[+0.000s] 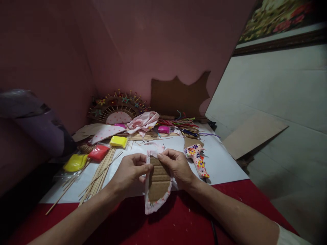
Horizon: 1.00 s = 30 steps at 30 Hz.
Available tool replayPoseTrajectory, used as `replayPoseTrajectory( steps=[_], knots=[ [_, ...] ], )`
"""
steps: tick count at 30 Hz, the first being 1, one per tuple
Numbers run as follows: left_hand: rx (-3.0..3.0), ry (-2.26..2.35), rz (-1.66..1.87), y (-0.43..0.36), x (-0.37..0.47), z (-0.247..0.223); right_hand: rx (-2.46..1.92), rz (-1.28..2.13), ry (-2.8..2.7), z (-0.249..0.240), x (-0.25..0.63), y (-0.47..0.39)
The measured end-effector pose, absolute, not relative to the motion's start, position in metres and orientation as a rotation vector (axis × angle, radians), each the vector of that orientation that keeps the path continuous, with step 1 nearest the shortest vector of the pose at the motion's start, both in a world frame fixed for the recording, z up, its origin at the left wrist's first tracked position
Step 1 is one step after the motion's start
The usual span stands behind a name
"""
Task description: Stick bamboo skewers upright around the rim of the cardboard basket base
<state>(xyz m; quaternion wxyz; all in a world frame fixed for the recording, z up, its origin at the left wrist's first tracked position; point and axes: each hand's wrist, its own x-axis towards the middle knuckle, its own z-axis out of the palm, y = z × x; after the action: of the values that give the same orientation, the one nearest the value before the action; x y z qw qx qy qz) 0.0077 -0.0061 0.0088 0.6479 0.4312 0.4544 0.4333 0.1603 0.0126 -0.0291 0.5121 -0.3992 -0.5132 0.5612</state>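
Between my two hands is a half-round piece of cardboard (158, 185), its edges wrapped in pale pink patterned fabric. The bare brown side faces me and its curved edge is toward the right. My left hand (134, 168) pinches the straight left edge between thumb and fingers. With thumb and fingertips, my right hand (177, 166) grips the upper right edge, where the fabric folds over. Just to the right of that hand lies a flower-patterned glue gun (196, 160) on the white sheet (222, 166).
Wooden sticks (102, 173) and yellow and red packets (98, 153) lie to the left. Behind stand a decorated stick fan (117, 109) and a cut cardboard sheet (178, 97). Crumpled pink fabric (144, 120) and scissors (190, 132) are at the back. A red cloth (194, 214) covers the front.
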Motion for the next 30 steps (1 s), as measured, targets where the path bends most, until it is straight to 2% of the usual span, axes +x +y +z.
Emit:
replayPoseTrajectory(
  steps=[12, 21, 30],
  knots=[
    [1.052, 1.076, 1.116, 0.006, -0.005, -0.003, -0.901, 1.546, -1.212, -0.026, 0.16, 0.009],
    [1.09, 1.029, 1.282, 0.01, -0.01, -0.004, -0.956, 1.487, -1.308, -0.033, 0.157, 0.009],
    [1.097, 0.852, 0.919, -0.001, 0.003, -0.007, -0.955, 1.438, -1.16, -0.031, 0.158, 0.011]
  ],
)
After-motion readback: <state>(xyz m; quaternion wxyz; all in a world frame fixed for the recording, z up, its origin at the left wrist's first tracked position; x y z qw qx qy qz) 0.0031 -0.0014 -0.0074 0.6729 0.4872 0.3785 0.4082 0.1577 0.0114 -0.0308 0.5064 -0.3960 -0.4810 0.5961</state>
